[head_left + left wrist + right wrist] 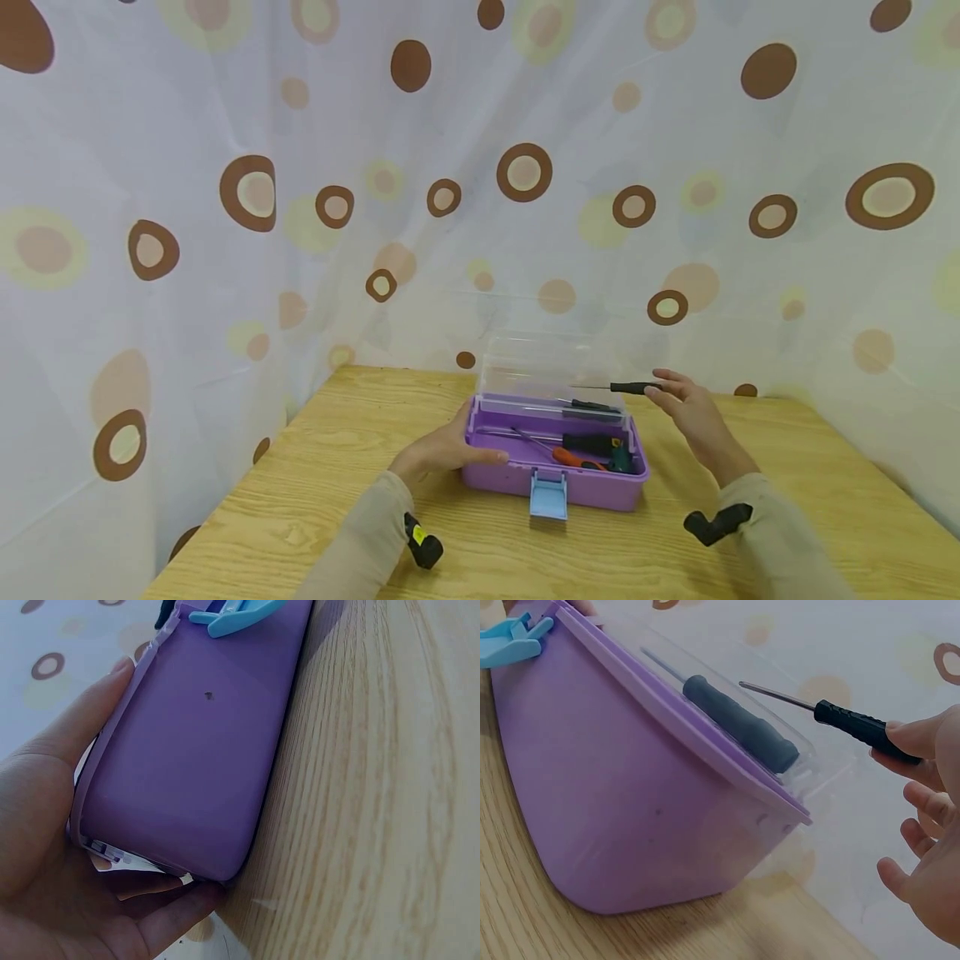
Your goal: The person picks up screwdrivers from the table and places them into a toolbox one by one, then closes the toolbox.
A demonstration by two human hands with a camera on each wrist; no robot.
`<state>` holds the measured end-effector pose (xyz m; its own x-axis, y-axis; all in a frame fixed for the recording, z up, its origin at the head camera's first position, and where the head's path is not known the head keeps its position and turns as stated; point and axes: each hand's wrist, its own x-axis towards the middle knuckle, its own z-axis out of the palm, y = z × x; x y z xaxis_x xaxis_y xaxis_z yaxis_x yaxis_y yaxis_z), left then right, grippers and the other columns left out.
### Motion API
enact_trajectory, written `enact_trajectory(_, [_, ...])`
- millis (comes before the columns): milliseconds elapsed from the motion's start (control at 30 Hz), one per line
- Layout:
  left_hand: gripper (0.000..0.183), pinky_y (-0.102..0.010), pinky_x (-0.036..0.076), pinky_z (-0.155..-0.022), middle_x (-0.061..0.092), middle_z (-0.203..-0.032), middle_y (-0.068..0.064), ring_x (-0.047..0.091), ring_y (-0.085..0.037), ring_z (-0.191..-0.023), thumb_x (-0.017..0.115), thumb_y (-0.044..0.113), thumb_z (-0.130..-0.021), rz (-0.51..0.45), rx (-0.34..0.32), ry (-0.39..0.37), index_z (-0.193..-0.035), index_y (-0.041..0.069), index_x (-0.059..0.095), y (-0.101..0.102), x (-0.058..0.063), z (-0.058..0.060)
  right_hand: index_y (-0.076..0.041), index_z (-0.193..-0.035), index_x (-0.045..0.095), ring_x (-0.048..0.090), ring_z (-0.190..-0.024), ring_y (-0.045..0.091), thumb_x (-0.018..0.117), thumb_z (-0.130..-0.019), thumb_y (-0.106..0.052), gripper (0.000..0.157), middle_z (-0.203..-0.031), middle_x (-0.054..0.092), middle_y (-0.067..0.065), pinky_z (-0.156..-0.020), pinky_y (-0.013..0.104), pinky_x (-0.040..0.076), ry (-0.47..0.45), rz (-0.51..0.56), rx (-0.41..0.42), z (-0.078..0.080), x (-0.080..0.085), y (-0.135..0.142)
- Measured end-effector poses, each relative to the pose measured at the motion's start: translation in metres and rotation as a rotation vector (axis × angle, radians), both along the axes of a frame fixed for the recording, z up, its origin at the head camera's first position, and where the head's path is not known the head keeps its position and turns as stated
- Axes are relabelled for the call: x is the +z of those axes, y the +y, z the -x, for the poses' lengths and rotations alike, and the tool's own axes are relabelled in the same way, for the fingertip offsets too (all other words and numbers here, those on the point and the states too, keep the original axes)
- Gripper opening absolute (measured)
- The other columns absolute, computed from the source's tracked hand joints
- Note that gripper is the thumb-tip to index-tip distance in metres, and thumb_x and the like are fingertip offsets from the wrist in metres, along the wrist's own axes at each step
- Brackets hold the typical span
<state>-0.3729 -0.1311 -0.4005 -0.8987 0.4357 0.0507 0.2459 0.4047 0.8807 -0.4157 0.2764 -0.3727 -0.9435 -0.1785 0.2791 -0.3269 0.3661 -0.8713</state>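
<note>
A purple toolbox (pixel 502 482) stands on the table with its clear lid (pixel 551 362) raised at the back. At its left end my left hand (pixel 442 447) grips the box, thumb over the front rim and fingers round the end wall (pixel 180 765). Above and right of the box, my right hand (pixel 697 421) pinches a small black screwdriver (pixel 855 726) by the handle's end, its shaft pointing left. Inside lie another small black screwdriver (pixel 592 406), a larger black-handled screwdriver (pixel 588 443), an orange-handled screwdriver (pixel 573 458) and a dark green item (pixel 621 457), partly hidden.
A light blue latch (pixel 548 497) hangs down at the box's front. The wooden table (pixel 300 500) extends to both sides of the box. Behind and to the left hangs a white curtain (pixel 450 242) with brown and yellow circles.
</note>
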Motion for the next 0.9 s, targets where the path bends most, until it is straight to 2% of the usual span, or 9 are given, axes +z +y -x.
enact_trajectory(133, [0.127,-0.065,0.016,-0.119,0.023,-0.166,-0.019,0.023,-0.040,-0.150,0.086,0.050,-0.081,-0.005,0.002,0.002,-0.166,0.015,-0.002,-0.001,-0.002,0.001,0.019,-0.148,0.038,0.011,-0.150,0.052,0.057,-0.109,-0.029,0.065,-0.167,0.017,0.025,-0.114,0.072,0.020,-0.003,-0.016,0.012,0.003,0.001,-0.011])
enact_trajectory(233, [0.128,-0.066,0.015,-0.119,0.022,-0.166,-0.019,0.022,-0.041,-0.151,0.086,0.052,-0.080,-0.011,-0.004,-0.001,-0.166,0.016,-0.002,0.000,-0.002,0.002,0.019,-0.146,0.042,0.010,-0.150,0.051,0.059,-0.108,-0.028,0.063,-0.166,0.020,0.024,-0.114,0.073,0.020,0.001,-0.023,0.008,0.004,0.001,-0.017])
enact_trajectory(267, [0.129,-0.065,0.014,-0.119,0.021,-0.167,-0.018,0.021,-0.040,-0.151,0.086,0.052,-0.080,-0.010,-0.006,-0.007,-0.166,0.016,-0.003,0.000,0.001,-0.001,0.019,-0.146,0.042,0.010,-0.151,0.051,0.058,-0.108,-0.028,0.062,-0.166,0.020,0.024,-0.114,0.073,0.020,-0.001,-0.027,0.008,0.004,0.002,-0.019])
enact_trajectory(600, [0.123,-0.061,0.017,-0.120,0.022,-0.167,-0.017,0.023,-0.038,-0.151,0.085,0.043,-0.083,0.003,0.005,-0.002,-0.167,0.017,-0.002,-0.001,-0.001,0.003,0.018,-0.148,0.039,0.009,-0.151,0.051,0.058,-0.108,-0.029,0.065,-0.165,0.018,0.027,-0.114,0.071,0.021,-0.009,-0.052,0.002,0.008,0.004,-0.032])
enact_trajectory(900, [0.122,-0.060,0.017,-0.120,0.023,-0.166,-0.016,0.024,-0.037,-0.151,0.085,0.042,-0.084,-0.003,-0.001,-0.001,-0.167,0.017,-0.001,-0.001,-0.003,0.005,0.021,-0.140,0.047,0.012,-0.150,0.051,0.059,-0.108,-0.025,0.058,-0.165,0.019,0.027,-0.114,0.071,0.021,-0.018,-0.064,-0.006,0.009,0.005,-0.041])
